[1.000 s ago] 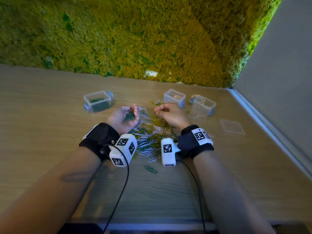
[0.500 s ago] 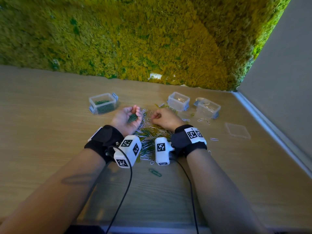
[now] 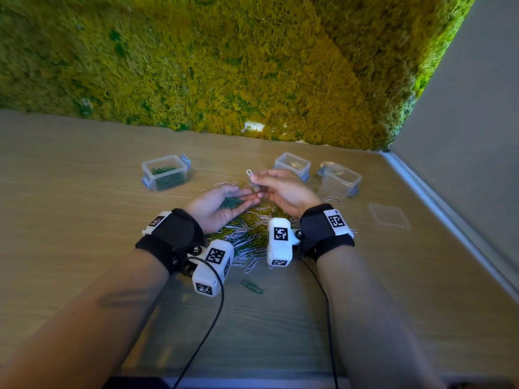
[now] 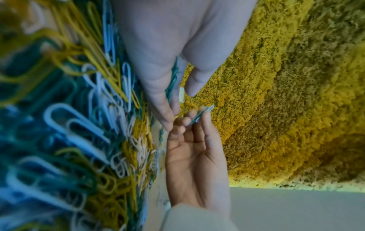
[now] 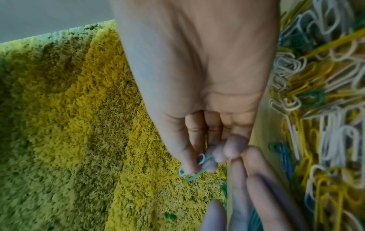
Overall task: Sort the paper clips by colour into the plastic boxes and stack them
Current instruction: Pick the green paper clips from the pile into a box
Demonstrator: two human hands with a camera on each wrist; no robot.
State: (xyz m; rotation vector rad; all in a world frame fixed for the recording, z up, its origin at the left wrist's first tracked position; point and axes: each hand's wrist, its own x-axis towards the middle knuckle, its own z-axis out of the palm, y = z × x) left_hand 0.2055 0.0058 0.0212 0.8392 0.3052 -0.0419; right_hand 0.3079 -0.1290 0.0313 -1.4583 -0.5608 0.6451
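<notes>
R hand (image 3: pixel 283 189) just came up off the pile (image 3: pixel 247 234), pinching a clip (image 3: pixel 249 173); L hand (image 3: pixel 222 206) now flat, cupping greens (image 3: pixel 231 203) → box (image 3: pixel 165 172) at 10 o'clock next, imo.

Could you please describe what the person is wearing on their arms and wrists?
Both forearms are bare, with no sleeves. Each wrist has a wide black strap bearing a white tag with black square markers, plus a white boxy camera printed with similar markers. A thin black cable trails from each.

Dim, soft light; wide-angle bending at edges; blurred wrist-view foregrounds.
</notes>
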